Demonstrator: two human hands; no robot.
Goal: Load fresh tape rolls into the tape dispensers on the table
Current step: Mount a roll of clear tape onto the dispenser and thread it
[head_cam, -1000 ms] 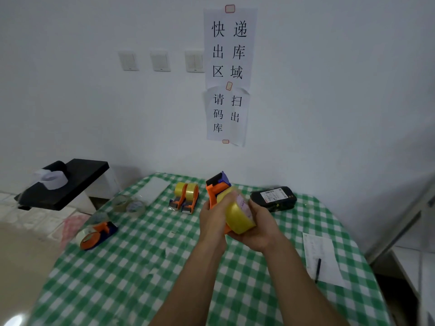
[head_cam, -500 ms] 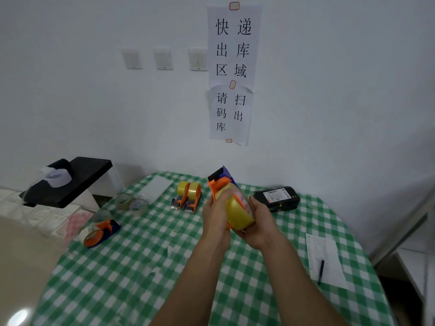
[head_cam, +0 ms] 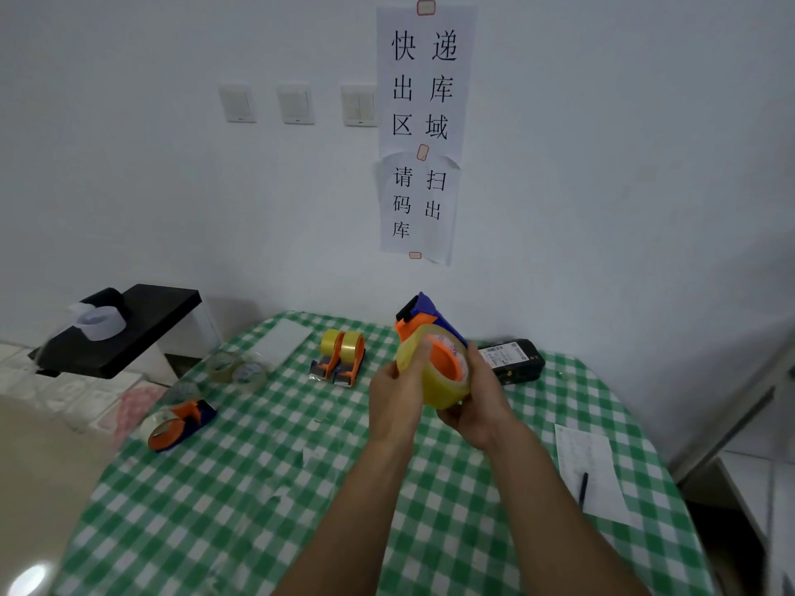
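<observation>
Above table [head_cam: 258,488], left hand [head_cam: 395,397], right hand [head_cam: 479,404] grip tape roll [head_cam: 436,382] on dispenser [head_cam: 423,314].

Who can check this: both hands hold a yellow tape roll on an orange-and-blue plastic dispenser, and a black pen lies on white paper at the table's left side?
Only the side is wrong. The head view shows the black pen on the white paper at the table's right side. Left hand and right hand do hold the yellow tape roll on the orange-and-blue plastic dispenser.
</observation>
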